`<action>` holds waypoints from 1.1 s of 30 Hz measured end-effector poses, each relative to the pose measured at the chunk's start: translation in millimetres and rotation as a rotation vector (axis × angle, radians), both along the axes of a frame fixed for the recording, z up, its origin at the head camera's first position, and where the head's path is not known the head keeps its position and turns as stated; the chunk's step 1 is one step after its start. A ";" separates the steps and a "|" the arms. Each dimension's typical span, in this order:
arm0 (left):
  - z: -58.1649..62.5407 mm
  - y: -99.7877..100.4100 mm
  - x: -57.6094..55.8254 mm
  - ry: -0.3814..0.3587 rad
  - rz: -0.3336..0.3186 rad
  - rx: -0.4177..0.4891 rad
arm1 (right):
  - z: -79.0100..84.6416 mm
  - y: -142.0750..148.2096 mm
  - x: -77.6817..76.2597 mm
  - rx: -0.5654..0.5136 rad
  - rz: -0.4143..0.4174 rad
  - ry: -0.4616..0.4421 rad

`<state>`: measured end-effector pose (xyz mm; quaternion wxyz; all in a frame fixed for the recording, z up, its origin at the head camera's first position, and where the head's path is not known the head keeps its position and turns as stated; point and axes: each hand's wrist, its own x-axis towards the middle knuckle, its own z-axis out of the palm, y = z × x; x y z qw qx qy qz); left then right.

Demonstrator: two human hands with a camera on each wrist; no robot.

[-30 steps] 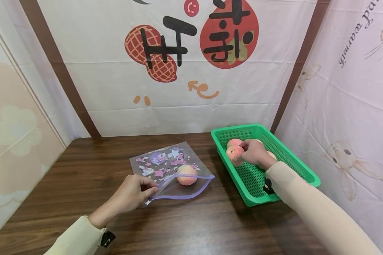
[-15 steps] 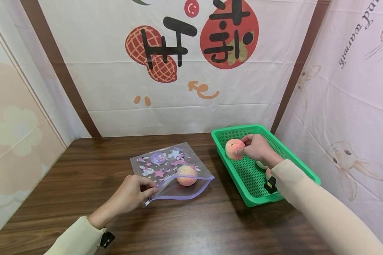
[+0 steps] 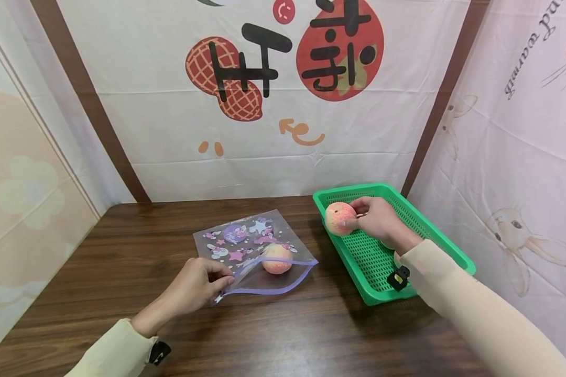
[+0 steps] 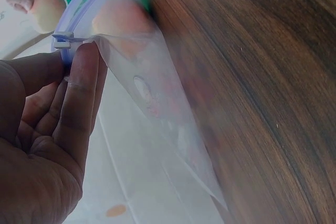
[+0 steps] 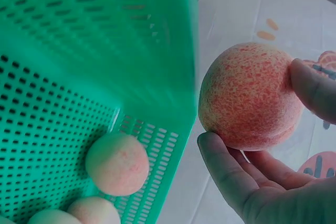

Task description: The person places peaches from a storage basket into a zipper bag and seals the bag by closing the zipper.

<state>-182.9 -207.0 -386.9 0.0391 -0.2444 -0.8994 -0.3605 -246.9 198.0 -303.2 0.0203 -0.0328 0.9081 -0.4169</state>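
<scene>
My left hand (image 3: 202, 285) pinches the edge of a clear zip bag (image 3: 245, 238) with a purple seal, near its white slider (image 4: 63, 40). The bag lies on the table with its mouth parted, and one peach (image 3: 276, 259) is inside. My right hand (image 3: 379, 219) grips a second peach (image 3: 340, 219) between thumb and fingers, over the left rim of the green basket (image 3: 354, 272). In the right wrist view this held peach (image 5: 252, 97) is apart from the basket wall. Several other peaches stay in the basket, one of them a pale pink peach (image 5: 117, 164).
The basket stands on the right of the dark wooden table (image 3: 283, 340). A printed white cloth (image 3: 264, 178) hangs behind the table, and another cloth (image 3: 490, 173) with rabbits is at the right.
My right hand has lifted a peach off the basket's bottom and carried it up and slightly left to the rim. The left hand and bag have stayed in place.
</scene>
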 end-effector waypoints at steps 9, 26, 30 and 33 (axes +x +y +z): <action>1.5 0.6 -0.3 0.000 0.005 -0.005 | -0.5 -13.4 11.8 -0.041 0.029 0.026; 2.6 1.9 0.1 0.001 -0.003 -0.004 | -9.8 -33.2 34.9 -0.082 0.111 0.051; 2.5 2.2 0.5 0.006 -0.002 -0.004 | -13.5 -37.9 37.9 -0.100 0.125 0.027; 2.9 2.3 0.7 0.005 0.001 -0.005 | -16.9 -41.8 40.3 -0.105 0.136 0.016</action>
